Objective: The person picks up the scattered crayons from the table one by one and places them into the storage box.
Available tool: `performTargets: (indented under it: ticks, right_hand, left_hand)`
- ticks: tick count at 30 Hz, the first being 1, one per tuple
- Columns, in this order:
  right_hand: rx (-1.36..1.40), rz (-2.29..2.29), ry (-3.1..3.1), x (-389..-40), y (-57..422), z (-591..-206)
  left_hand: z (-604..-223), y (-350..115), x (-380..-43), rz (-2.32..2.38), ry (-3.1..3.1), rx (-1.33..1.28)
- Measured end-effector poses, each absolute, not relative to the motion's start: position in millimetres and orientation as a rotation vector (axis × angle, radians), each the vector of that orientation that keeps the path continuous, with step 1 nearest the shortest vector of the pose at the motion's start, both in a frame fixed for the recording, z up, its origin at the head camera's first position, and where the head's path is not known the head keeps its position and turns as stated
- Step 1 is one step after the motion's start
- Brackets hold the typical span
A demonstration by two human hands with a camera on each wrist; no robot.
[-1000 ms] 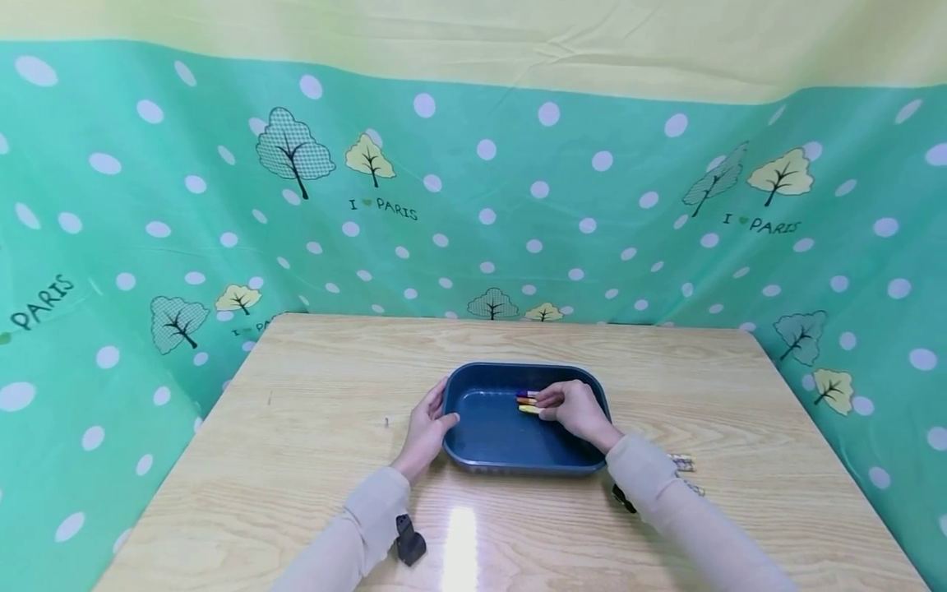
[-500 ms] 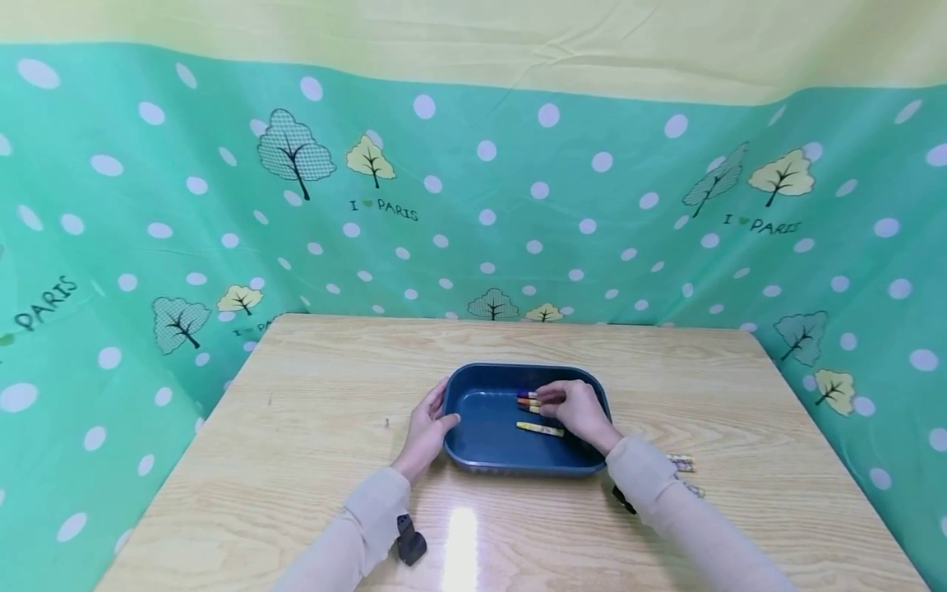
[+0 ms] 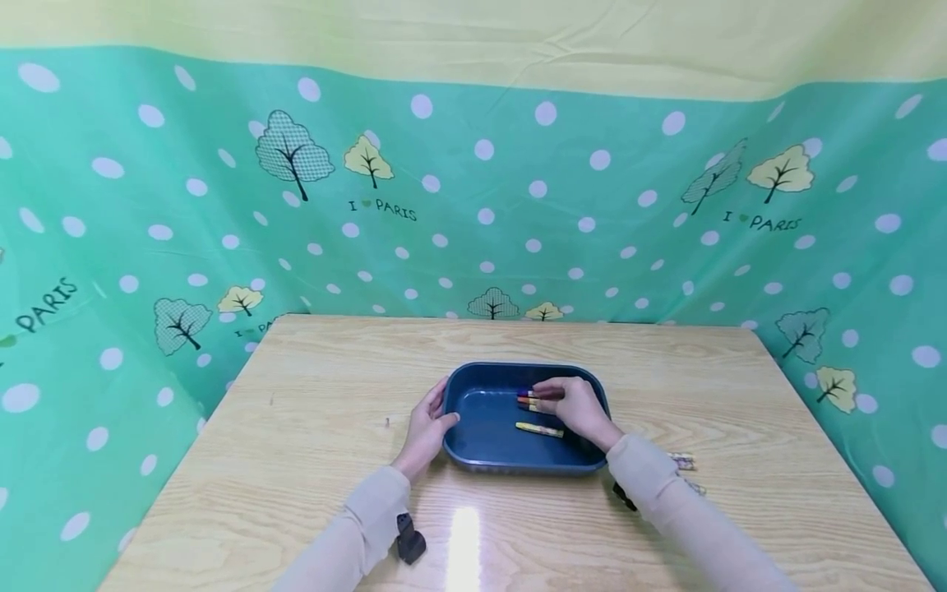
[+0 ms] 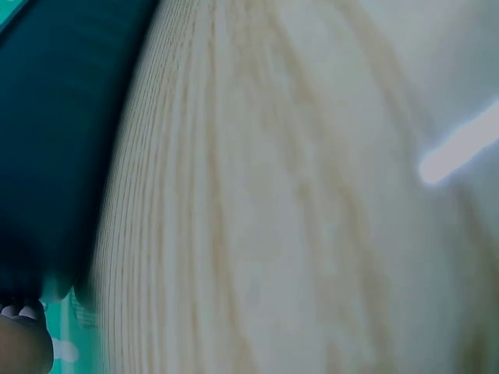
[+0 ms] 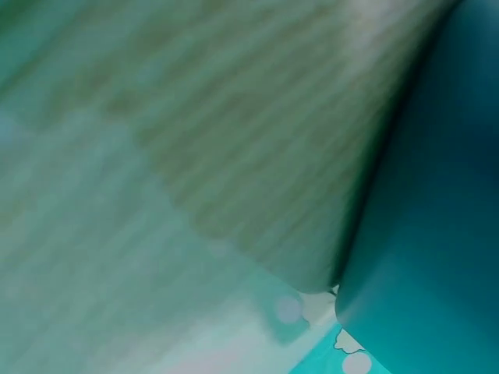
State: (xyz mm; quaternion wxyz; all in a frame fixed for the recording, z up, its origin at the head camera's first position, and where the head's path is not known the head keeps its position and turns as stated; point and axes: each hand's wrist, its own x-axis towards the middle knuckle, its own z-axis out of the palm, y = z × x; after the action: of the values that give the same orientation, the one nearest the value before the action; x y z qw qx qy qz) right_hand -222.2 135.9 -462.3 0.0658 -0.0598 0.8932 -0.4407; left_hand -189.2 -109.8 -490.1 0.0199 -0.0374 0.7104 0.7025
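Note:
A dark blue rectangular tray stands on the wooden table. My left hand grips its left rim, thumb over the edge and fingers along the outer wall. In the left wrist view, part of that hand shows at the tray's outer wall. Inside the tray, my right hand pinches crayons with purple, orange and brown tips, their rear ends hidden by the fingers. A yellow crayon lies loose on the tray floor, nearer to me. Only the tray's outside appears in the right wrist view.
Wrapped crayons lie on the table right of the tray, partly hidden by the right sleeve. A tiny speck sits left of the left hand. A green dotted curtain surrounds the table.
The yellow crayon has left my right hand's fingers and now lies on the tray floor. My right fingers have shifted slightly over the other crayons. The left hand and tray stay put.

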Motion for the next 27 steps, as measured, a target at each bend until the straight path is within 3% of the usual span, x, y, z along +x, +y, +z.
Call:
performTargets:
  ticks: [13, 27]
  right_hand:
    - [-0.280, -1.373, 2.653, -212.4, 155.8, -439.5]
    - [-0.300, -1.430, 2.636, -189.2, 230.5, -418.1]
  left_hand:
    - [-492.9, -108.8, -190.4, 2.164, 2.214, -0.136]
    - [-492.0, -108.8, -189.6, 2.161, 2.220, -0.114]
